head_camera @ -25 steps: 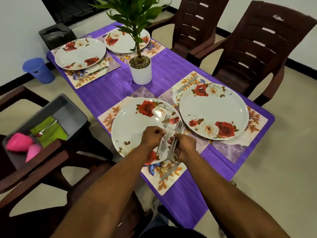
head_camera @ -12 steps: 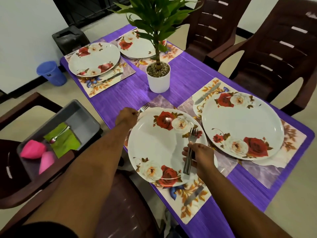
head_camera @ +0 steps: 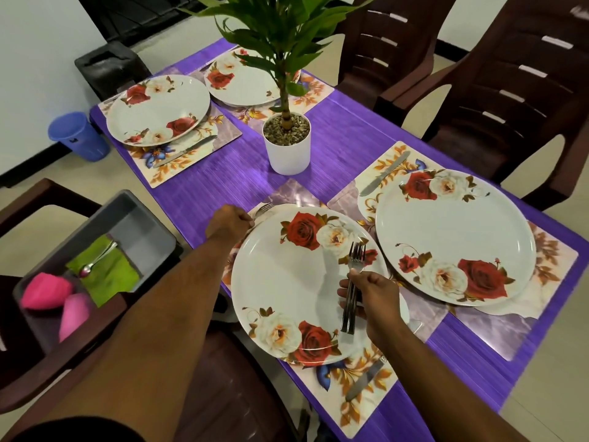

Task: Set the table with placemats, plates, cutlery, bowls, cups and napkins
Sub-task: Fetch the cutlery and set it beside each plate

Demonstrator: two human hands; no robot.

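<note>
Head view: we see a purple tabletop (head_camera: 344, 148) laid with four floral placemats, each carrying a rose-patterned plate. Our left hand (head_camera: 228, 223) reaches to the left rim of the nearest plate (head_camera: 287, 282), its fingers curled round the handle of a fork (head_camera: 264, 208) whose tines lie on the placemat (head_camera: 366, 397) beside the plate. Our right hand (head_camera: 373, 293) hangs over the same plate's right side, fingers pinching a bundle of forks (head_camera: 352, 285), tines pointing away from us. A knife (head_camera: 365, 379) lies on the placemat at the near edge. A potted plant (head_camera: 287, 145) stands mid-table. On a chair to our left, a grey tray (head_camera: 143, 215) holds a green napkin (head_camera: 105, 275), a spoon (head_camera: 95, 261) and pink cups (head_camera: 44, 295).
</note>
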